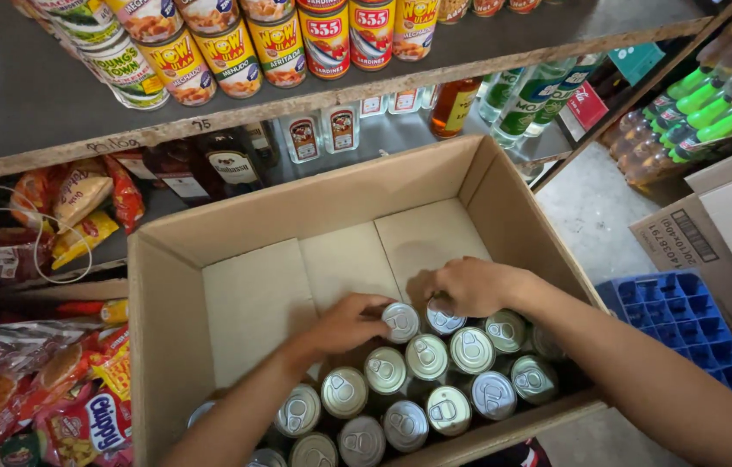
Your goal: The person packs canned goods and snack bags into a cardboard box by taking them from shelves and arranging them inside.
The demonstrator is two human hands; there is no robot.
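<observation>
Two hands were kept inside the cardboard box [167, 285], each closed over an upright can at the far edge of the can cluster: left hand [347, 322] on one can [400, 322], right hand [468, 286] on its neighbour [444, 320], just beside.

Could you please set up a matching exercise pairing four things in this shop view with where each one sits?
Things:
1. Silver-topped cans
2. Yellow-labelled cans
3. Blue plastic crate
4. Snack packets

Places:
A. On the floor, right of the cardboard box
B. On the top wooden shelf
C. Left of the box, low down
D. Inside the box, under the left hand and right hand

Pairs: 1-D, 2-B, 3-A, 4-C
</observation>
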